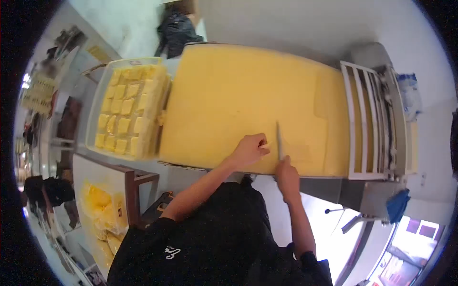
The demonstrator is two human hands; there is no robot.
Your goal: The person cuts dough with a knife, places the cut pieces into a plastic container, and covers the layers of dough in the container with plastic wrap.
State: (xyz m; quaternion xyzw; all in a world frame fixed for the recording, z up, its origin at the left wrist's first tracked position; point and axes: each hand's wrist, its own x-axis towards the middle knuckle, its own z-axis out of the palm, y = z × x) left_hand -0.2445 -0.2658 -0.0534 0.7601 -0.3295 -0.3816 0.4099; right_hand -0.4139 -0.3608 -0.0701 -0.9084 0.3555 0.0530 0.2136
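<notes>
A wide yellow sheet (238, 90) lies flat before me. My right hand (287, 176) is closed around the handle of a knife (279, 138) at the sheet's near edge, the blade pointing away from me over the sheet. Just left of the blade, my left hand (250, 151) hovers over or rests on the sheet with its fingers curled; whether they pinch anything is too small to tell. Faint lines mark the sheet to the right of the knife.
A clear crate (90, 121) holding several yellow blocks stands to the left. A metal slatted frame (365, 119) crosses the sheet's right end. At the lower left are plastic bags of yellow pieces (98, 202). A blue cloth (398, 206) hangs at the right.
</notes>
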